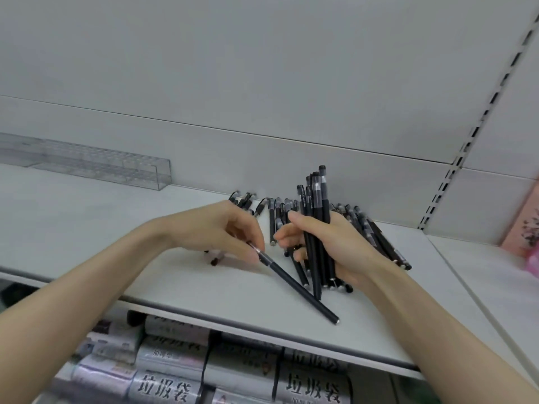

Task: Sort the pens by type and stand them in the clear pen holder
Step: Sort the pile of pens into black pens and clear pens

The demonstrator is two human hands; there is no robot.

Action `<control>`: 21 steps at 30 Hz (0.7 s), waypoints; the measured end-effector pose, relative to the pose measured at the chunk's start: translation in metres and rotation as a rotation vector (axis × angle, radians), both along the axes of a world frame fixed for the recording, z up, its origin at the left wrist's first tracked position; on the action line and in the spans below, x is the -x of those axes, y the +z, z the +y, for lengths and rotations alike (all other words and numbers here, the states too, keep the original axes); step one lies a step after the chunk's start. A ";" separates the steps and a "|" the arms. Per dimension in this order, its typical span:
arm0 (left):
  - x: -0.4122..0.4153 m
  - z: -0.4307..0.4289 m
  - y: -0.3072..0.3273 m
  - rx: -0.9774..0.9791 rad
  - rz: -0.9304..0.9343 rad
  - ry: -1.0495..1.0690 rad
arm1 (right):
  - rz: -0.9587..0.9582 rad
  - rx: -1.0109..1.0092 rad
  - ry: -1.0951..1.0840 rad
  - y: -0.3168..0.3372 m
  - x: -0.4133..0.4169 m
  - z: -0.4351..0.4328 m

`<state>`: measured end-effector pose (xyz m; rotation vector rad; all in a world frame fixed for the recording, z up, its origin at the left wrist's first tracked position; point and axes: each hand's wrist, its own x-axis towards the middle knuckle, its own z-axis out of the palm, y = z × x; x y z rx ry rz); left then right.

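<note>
Bundle of black pens (316, 217): stands nearly upright in the right hand (329, 252); the capped ends rise above the fist and the silver-tipped ends stick out below it, close to the shelf.
Right hand: fingers and thumb wrapped round the bundle, with the forefinger stretched out towards the left hand.
Single black pen (294, 282): pinched near its clear grip section by the left hand (221, 228); the barrel slants down and away from that hand and crosses in front of the lower ends of the bundle. Its far end lies near the shelf's front edge; whether it touches the shelf I cannot tell.
Left hand: thumb and fingertips closed on the single pen, knuckles up, just beside the right hand.
Loose pens (280, 208): lie in a rough row on the shelf just beyond both hands; more fan out on the outer side of the right hand.
Pens under the left hand (215, 259): a couple of dark ends show beneath the palm, mostly hidden.
Clear pen holder (116, 167): a long, see-through tiered rack, well apart from the left hand on its outer side, against the back panel (262, 83).
Shelf (87, 228): pale grey board beneath both hands.
Slotted upright (466, 141): beyond the right hand, on its outer side.
Pink packaging (522, 217): blurred, further out than the upright.
Rubbish-bag packs (239, 374): stacked on the level below both forearms.
</note>
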<state>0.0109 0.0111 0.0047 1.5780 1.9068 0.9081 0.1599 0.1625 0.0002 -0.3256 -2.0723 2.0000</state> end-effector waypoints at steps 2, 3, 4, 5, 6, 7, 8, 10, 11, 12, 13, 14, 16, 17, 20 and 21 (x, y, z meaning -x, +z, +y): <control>0.005 -0.002 0.007 -0.108 -0.129 0.076 | 0.014 0.044 0.050 0.000 0.000 0.001; 0.008 0.000 0.010 -0.176 -0.188 0.114 | 0.016 0.056 0.085 0.001 0.000 0.001; 0.009 0.004 0.012 -0.231 -0.240 0.143 | 0.014 0.061 0.113 0.002 0.000 0.001; 0.009 0.010 0.013 -0.266 -0.275 0.160 | 0.011 0.063 0.123 0.003 -0.001 0.000; 0.007 0.017 0.014 -0.286 -0.288 0.175 | 0.013 0.062 0.112 0.004 -0.001 0.000; 0.006 0.024 0.015 -0.307 -0.288 0.191 | 0.024 0.065 0.090 0.006 0.000 0.002; 0.004 0.032 0.015 -0.331 -0.285 0.211 | 0.047 0.072 0.058 0.006 0.002 0.004; 0.005 0.048 0.012 -0.371 -0.253 0.251 | 0.098 0.092 -0.021 0.007 0.006 0.014; 0.008 0.054 0.009 -0.363 -0.199 0.270 | 0.115 0.081 -0.059 0.008 0.009 0.020; 0.012 0.060 0.006 -0.328 -0.120 0.285 | 0.122 0.058 -0.090 0.010 0.012 0.025; 0.020 0.066 0.001 -0.266 -0.026 0.295 | 0.118 0.033 -0.116 0.010 0.015 0.030; 0.028 0.071 -0.003 -0.194 0.063 0.292 | 0.101 0.016 -0.144 0.011 0.018 0.034; 0.046 0.080 -0.011 -0.066 0.201 0.250 | 0.045 0.001 -0.201 0.010 0.026 0.039; 0.053 0.083 -0.015 -0.025 0.238 0.223 | 0.023 0.002 -0.226 0.011 0.030 0.040; 0.063 0.092 -0.016 0.030 0.309 0.147 | 0.018 0.043 -0.267 0.014 0.042 0.039; 0.064 0.093 -0.015 0.051 0.324 0.129 | 0.023 0.058 -0.274 0.015 0.045 0.038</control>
